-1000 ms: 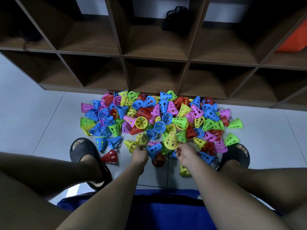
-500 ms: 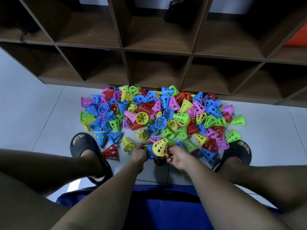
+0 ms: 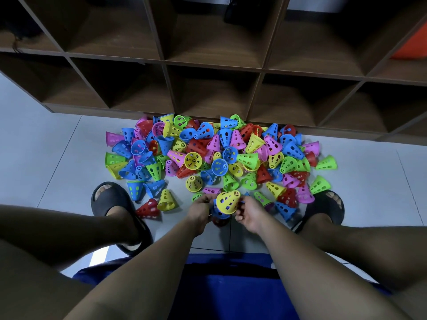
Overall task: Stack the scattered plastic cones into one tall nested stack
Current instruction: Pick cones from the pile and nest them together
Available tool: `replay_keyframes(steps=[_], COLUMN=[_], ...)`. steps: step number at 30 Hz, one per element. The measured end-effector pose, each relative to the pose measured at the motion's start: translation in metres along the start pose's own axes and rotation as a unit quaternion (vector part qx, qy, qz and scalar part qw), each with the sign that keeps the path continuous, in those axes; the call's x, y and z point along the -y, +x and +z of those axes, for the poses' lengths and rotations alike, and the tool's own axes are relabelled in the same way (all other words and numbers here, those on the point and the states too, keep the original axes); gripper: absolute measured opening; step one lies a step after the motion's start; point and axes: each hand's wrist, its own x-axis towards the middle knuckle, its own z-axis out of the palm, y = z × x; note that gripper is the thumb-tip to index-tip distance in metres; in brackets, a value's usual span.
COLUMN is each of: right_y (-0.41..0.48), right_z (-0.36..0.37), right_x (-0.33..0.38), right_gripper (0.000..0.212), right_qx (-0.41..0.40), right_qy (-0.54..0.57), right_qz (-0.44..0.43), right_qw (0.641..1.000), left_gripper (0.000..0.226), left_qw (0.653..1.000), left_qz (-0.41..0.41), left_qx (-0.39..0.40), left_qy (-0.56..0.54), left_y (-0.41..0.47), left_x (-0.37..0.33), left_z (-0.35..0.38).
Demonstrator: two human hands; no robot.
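Note:
A heap of perforated plastic cones [image 3: 221, 155] in blue, yellow, green, pink and red covers the floor in front of me. A yellow cone [image 3: 227, 201] sits on top of a blue cone [image 3: 219, 214], with a dark red cone [image 3: 219, 221] under them, forming a short stack between my hands. My left hand [image 3: 199, 209] grips the stack's left side with curled fingers. My right hand [image 3: 248, 212] holds the right side of the yellow cone. The stack's lower part is mostly hidden by my fingers.
A dark wooden cubby shelf [image 3: 212, 65] stands right behind the heap. My feet in black slippers, the left slipper [image 3: 111, 202] and the right slipper [image 3: 325, 206], flank the cones. A red cone [image 3: 149, 209] and a yellow cone [image 3: 166, 200] lie apart near the left foot. Grey tile floor [image 3: 46, 158] stretches left and right.
My right hand lifted a yellow cone out of the heap and brought it over the blue cone held by my left hand. Both hands drew closer together.

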Motion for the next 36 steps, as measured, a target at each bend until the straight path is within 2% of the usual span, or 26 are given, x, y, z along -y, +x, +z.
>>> replay_keyframes(steps=[3, 6, 11, 15, 17, 20, 23, 27, 29, 31, 34, 36], right_y=[0.011, 0.015, 0.012, 0.014, 0.014, 0.018, 0.021, 0.025, 0.026, 0.026, 0.023, 0.025], right_z=[-0.003, -0.006, -0.003, -0.005, -0.011, -0.024, -0.041, -0.058, -0.063, -0.068, -0.066, -0.063], right_x=[-0.007, -0.015, -0.024, -0.029, -0.030, -0.033, -0.035, -0.041, -0.044, -0.043, -0.037, -0.035], right_gripper=[0.028, 0.027, 0.021, 0.020, 0.021, 0.035, 0.032, 0.039, 0.040, 0.055, 0.055, 0.046], right_qx=[-0.039, -0.063, -0.049, -0.041, -0.049, -0.087, -0.144, -0.208, -0.244, -0.277, -0.289, -0.267], right_qy=[-0.051, -0.125, -0.217, -0.254, -0.249, -0.258, -0.250, -0.243, -0.272, -0.328, -0.376, -0.373], right_qz=[-0.015, -0.021, -0.035, -0.024, -0.008, -0.001, 0.001, 0.007, 0.009, 0.009, 0.003, 0.019], right_qw=[0.998, 0.990, 0.974, 0.966, 0.967, 0.962, 0.957, 0.947, 0.931, 0.903, 0.881, 0.888], left_gripper=[0.023, 0.027, 0.024, 0.019, 0.022, 0.028, 0.035, 0.039, 0.040, 0.041, 0.047, 0.052], left_qw=[0.995, 0.987, 0.973, 0.964, 0.967, 0.974, 0.982, 0.981, 0.975, 0.972, 0.971, 0.970], left_qz=[0.019, 0.044, 0.066, 0.040, 0.020, 0.003, -0.005, -0.007, -0.011, -0.010, -0.002, 0.007], left_qx=[-0.030, -0.051, -0.058, -0.068, -0.077, -0.103, -0.139, -0.189, -0.220, -0.233, -0.232, -0.234], left_qy=[0.097, 0.148, 0.215, 0.254, 0.241, 0.200, 0.127, 0.046, 0.014, -0.017, -0.049, -0.063], left_y=[0.003, 0.010, 0.018, 0.026, 0.030, 0.039, 0.044, 0.052, 0.054, 0.054, 0.059, 0.062], left_x=[0.011, 0.023, 0.034, 0.041, 0.041, 0.039, 0.029, 0.021, 0.020, 0.018, 0.014, 0.009], left_z=[0.004, 0.003, -0.006, -0.020, -0.028, -0.044, -0.057, -0.073, -0.080, -0.083, -0.084, -0.084])
